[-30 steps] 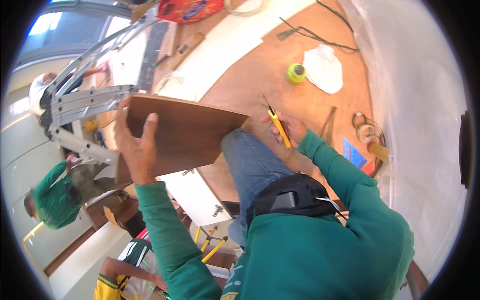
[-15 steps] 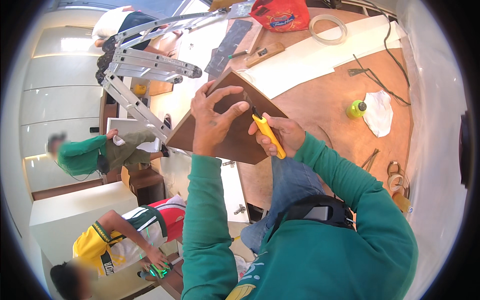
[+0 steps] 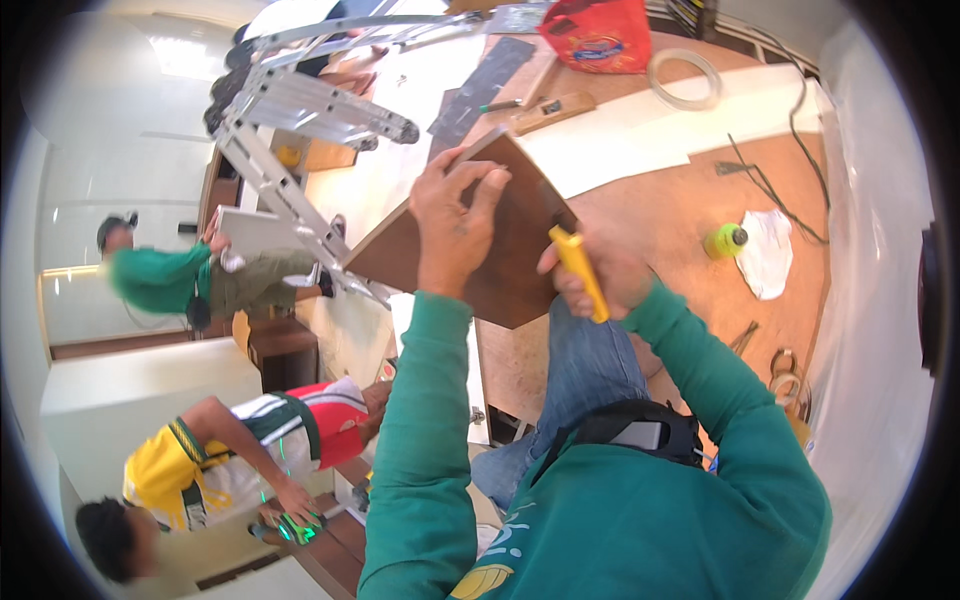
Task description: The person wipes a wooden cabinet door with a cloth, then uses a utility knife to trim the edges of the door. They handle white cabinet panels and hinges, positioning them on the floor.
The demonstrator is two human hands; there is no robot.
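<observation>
Right hand (image 3: pixel 622 274), gripping yellow cutter (image 3: pixel 579 272), has shifted right; left hand (image 3: pixel 453 222), pinch narrowed, holds brown board (image 3: pixel 522 255); likely trimming, steadiness needed next.

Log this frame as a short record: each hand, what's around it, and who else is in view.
Left hand: at the brown board, thumb and index finger bent together; whether they pinch anything is unclear
Right hand: gripping a yellow tool near the board's right edge; contact unclear
To the right: green bottle beside a white cloth
Beyond the hands: red bag
To the left: metal ladder
Others: co-worker in a yellow-sleeved jersey; co-worker in green
</observation>
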